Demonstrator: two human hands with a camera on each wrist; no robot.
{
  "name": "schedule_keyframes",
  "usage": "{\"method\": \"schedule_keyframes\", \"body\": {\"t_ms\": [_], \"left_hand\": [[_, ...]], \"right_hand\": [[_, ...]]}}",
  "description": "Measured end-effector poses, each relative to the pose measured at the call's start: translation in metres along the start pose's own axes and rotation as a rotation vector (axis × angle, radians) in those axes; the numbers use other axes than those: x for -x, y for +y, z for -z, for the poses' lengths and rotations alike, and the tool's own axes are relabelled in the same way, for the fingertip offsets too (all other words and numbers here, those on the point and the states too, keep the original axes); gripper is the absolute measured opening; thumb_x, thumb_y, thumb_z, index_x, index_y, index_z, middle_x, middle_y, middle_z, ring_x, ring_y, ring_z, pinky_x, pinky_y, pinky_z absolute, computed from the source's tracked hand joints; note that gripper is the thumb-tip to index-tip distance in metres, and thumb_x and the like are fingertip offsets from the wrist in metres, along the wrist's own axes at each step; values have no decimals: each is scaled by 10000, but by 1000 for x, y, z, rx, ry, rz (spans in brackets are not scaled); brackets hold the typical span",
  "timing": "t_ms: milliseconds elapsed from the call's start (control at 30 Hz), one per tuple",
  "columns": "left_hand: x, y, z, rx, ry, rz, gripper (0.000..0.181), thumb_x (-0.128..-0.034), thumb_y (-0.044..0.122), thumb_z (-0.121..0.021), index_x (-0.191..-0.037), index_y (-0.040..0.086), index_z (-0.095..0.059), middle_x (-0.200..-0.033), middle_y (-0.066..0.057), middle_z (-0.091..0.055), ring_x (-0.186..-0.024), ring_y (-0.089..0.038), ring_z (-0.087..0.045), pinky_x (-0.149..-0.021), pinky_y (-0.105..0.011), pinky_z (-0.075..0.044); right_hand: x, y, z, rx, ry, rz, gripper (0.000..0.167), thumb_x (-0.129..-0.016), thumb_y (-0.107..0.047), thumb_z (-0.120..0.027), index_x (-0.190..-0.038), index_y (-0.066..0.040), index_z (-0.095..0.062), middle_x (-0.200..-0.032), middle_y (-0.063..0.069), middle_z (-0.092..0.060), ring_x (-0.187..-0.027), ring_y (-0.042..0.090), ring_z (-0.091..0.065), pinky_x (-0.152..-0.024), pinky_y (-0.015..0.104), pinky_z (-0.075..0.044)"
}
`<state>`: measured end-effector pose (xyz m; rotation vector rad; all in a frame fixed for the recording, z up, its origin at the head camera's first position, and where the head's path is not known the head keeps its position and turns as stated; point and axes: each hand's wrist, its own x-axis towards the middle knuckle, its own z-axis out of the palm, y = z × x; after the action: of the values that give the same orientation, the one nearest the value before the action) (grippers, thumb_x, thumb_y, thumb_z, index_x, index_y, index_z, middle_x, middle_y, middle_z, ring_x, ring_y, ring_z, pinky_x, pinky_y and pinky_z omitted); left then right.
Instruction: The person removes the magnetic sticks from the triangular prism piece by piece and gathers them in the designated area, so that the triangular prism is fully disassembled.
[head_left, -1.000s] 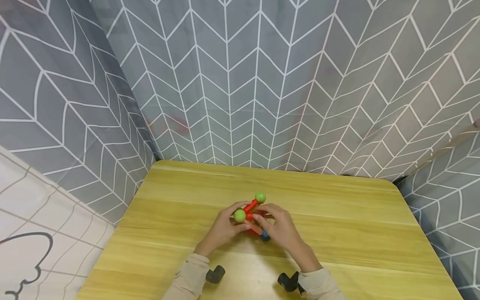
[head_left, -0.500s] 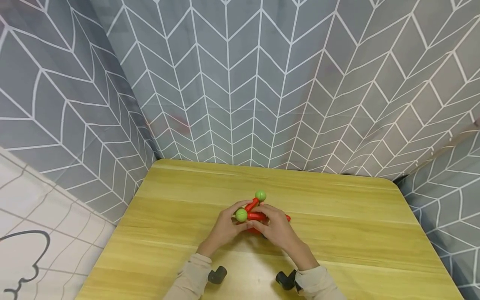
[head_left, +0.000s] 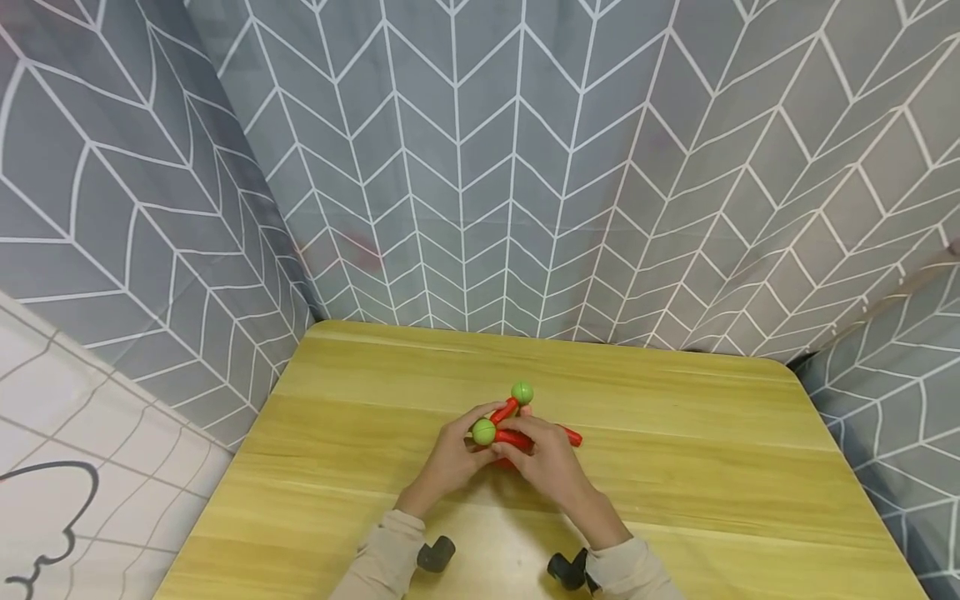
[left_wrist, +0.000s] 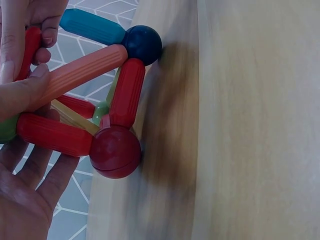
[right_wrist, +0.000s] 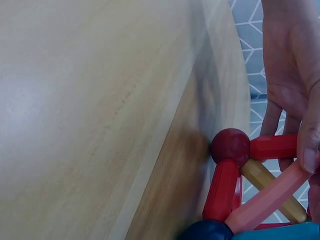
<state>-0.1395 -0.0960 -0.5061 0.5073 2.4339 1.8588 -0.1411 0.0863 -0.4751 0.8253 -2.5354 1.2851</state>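
Observation:
Both hands hold a structure of magnetic building sticks and balls above the table. In the head view my left hand point(head_left: 448, 454) grips its left side, by a green ball point(head_left: 483, 431); another green ball point(head_left: 522, 392) tops a red stick. The left thumb lies on a salmon stick point(left_wrist: 82, 72), with fingers beneath a red stick point(left_wrist: 54, 134). My right hand point(head_left: 553, 462) pinches a different red stick point(left_wrist: 31, 52). A dark red ball point(left_wrist: 115, 152), dark blue ball point(left_wrist: 143, 44), blue stick point(left_wrist: 95, 27) and yellow stick point(right_wrist: 267, 185) belong to the structure.
The wooden table point(head_left: 675, 450) extends around the hands, with a patterned grey curtain point(head_left: 480, 167) behind and at the sides. Black wrist-worn pieces point(head_left: 437, 553) show near both sleeves. A red stick end point(head_left: 572, 436) projects beyond the right hand.
My right hand has turned and shifted slightly around the red stick. The blue parts below it are now hidden in the head view, and a red stick end has appeared to its right.

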Motion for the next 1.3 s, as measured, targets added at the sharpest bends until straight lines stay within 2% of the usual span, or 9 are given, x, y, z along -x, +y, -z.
{"method": "schedule_keyframes", "body": {"t_ms": [267, 533, 733, 967, 1167, 1300], "left_hand": [[0, 0, -1, 11, 10, 23, 599, -868, 125, -767, -1421, 236, -564, -1465, -56, -579, -1301, -275, -579, -904, -171, -527], [2, 0, 1, 2, 13, -1, 598, -872, 128, -766, -1424, 232, -561, -1467, -61, -577, -1295, -283, -588, -917, -209, -547], [3, -1, 2, 19, 21, 15, 608, -861, 100, -769, -1418, 239, -568, -1473, -60, -571, -1288, -278, -593, -928, -262, -573], [4, 0, 2, -14, 39, 7, 604, -861, 118, -777, -1412, 255, -574, -1456, -47, -589, -1290, -273, -591, -915, -223, -552], [3, 0, 1, -15, 34, 13, 602, -859, 110, -776, -1410, 247, -576, -1456, -45, -589, -1293, -269, -589, -899, -198, -542], [3, 0, 1, -10, 34, 12, 598, -862, 118, -774, -1411, 248, -577, -1454, -46, -590, -1296, -267, -589, -905, -205, -548]], "right_hand": [[0, -4, -4, 37, 23, -24, 234, -811, -122, -829, -1027, -62, -759, -1004, 61, -776, -949, 184, -733, -823, 307, -604], [0, -3, -6, 30, 35, -1, 228, -807, -113, -832, -1018, -65, -759, -982, 56, -775, -911, 168, -734, -783, 267, -603], [-1, -3, -8, 19, 36, 21, 212, -810, -105, -828, -1007, -64, -762, -976, 58, -777, -907, 173, -733, -779, 266, -602], [-1, -4, -7, 16, 31, -3, 222, -809, -108, -828, -1017, -66, -764, -986, 54, -774, -913, 173, -733, -781, 261, -600], [0, -3, -7, 27, 42, 51, 229, -794, -94, -836, -1005, -48, -760, -968, 67, -774, -892, 174, -734, -761, 255, -604], [0, -1, -7, 54, 51, 91, 243, -781, -78, -843, -1003, -36, -754, -960, 72, -774, -890, 184, -733, -775, 293, -610]]}}
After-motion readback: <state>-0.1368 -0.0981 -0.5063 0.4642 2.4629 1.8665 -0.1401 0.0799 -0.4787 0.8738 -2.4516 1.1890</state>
